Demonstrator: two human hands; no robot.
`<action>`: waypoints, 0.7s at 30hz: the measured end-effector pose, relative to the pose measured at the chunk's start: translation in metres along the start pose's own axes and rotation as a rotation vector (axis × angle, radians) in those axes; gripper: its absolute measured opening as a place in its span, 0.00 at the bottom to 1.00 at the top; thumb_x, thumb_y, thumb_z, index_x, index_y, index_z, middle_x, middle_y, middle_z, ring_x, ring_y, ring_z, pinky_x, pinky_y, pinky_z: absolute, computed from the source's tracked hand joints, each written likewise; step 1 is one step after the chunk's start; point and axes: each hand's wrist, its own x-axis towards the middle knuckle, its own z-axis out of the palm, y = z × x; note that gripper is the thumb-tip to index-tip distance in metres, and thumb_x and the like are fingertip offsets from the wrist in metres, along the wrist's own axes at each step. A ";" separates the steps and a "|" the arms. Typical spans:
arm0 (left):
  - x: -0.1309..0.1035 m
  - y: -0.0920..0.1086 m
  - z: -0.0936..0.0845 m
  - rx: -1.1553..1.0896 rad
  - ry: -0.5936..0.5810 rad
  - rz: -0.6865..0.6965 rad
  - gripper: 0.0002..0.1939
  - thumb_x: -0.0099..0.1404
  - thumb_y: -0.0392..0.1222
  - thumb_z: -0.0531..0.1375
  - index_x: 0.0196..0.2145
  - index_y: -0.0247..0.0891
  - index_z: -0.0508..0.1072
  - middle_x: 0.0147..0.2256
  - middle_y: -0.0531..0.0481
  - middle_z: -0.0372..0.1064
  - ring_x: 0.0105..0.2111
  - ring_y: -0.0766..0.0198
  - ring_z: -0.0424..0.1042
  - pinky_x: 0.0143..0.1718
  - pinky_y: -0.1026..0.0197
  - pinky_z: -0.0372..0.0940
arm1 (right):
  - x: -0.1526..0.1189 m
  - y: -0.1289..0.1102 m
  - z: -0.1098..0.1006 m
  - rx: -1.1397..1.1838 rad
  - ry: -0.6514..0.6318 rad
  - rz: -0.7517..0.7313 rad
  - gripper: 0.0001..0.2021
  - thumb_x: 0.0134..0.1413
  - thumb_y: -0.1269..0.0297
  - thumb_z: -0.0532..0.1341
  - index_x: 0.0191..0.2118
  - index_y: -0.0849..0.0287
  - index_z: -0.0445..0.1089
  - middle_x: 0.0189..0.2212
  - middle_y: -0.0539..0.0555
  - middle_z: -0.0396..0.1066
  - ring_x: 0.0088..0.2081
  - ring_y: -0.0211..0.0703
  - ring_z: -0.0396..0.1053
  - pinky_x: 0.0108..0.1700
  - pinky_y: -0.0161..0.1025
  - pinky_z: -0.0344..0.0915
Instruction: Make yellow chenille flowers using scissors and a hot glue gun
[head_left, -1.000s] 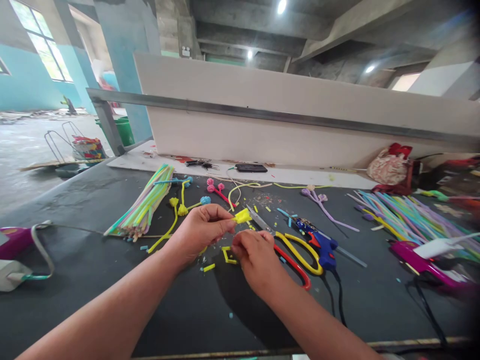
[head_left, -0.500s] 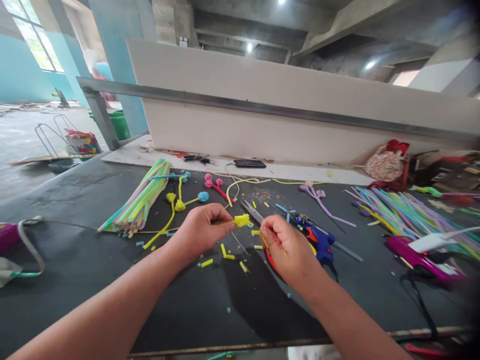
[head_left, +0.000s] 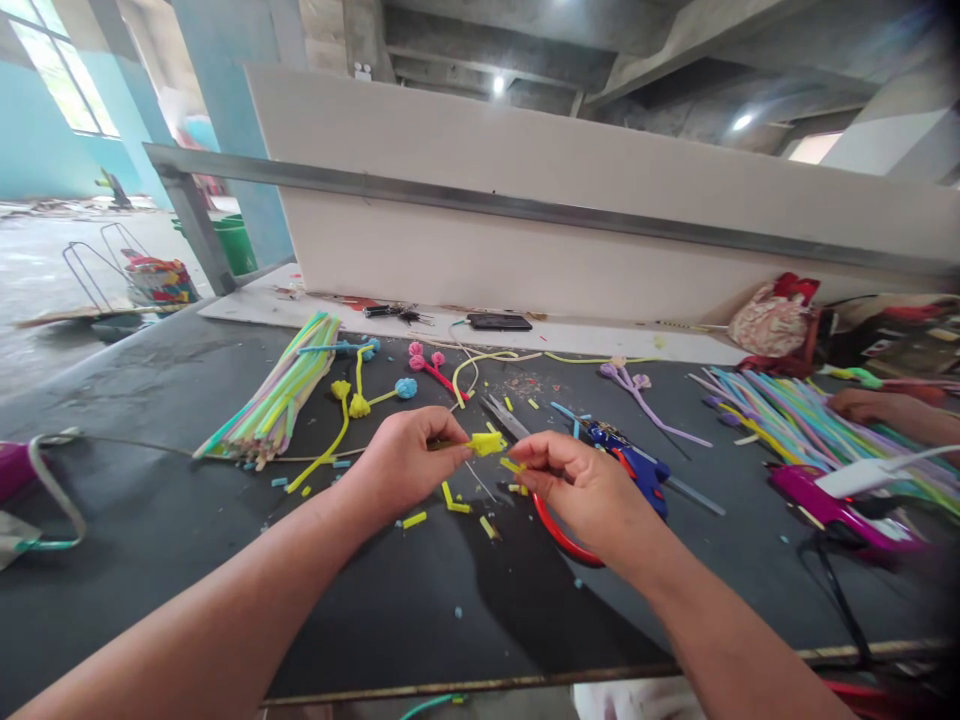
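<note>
My left hand (head_left: 416,447) pinches the stem of a small yellow piece (head_left: 486,443), whose thick fluffy end points right. Close by on the right, my right hand (head_left: 574,480) holds a short yellow piece (head_left: 512,465) between thumb and fingers. Under my right hand lie scissors with red handles (head_left: 562,535), their blades toward the back left. Short yellow cuttings (head_left: 455,500) are scattered on the dark table (head_left: 375,610) below my hands. A blue glue gun (head_left: 641,475) lies just beyond my right hand.
A bundle of pastel stems (head_left: 277,395) lies at left, near yellow and blue flower shapes (head_left: 359,405). A phone (head_left: 499,322) rests at the back. At right are more stems (head_left: 787,420), a magenta device (head_left: 844,510) and another person's hand (head_left: 885,408).
My right hand has shifted slightly right, its fingers now holding the short yellow piece near the fluffy end; more of the red handles shows. Another person's hand has appeared at right.
</note>
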 end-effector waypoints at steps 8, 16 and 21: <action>-0.001 -0.002 0.001 0.014 -0.013 0.010 0.06 0.53 0.41 0.60 0.25 0.36 0.72 0.21 0.56 0.64 0.22 0.71 0.59 0.23 0.69 0.55 | 0.001 -0.007 -0.006 -0.149 -0.044 0.080 0.02 0.44 0.66 0.60 0.28 0.55 0.71 0.23 0.47 0.71 0.27 0.40 0.67 0.31 0.37 0.63; -0.001 -0.001 0.001 0.035 -0.012 0.021 0.06 0.53 0.41 0.60 0.25 0.36 0.73 0.22 0.55 0.65 0.23 0.70 0.61 0.24 0.69 0.56 | -0.001 -0.008 -0.005 -0.107 0.036 0.059 0.05 0.45 0.66 0.61 0.30 0.53 0.74 0.25 0.48 0.74 0.29 0.43 0.71 0.34 0.38 0.64; -0.002 0.000 0.003 0.061 -0.003 0.048 0.05 0.53 0.39 0.60 0.24 0.35 0.72 0.21 0.55 0.65 0.23 0.70 0.62 0.24 0.69 0.56 | -0.005 -0.016 0.004 0.090 0.163 -0.010 0.02 0.44 0.64 0.63 0.26 0.55 0.71 0.26 0.50 0.71 0.32 0.44 0.69 0.38 0.41 0.64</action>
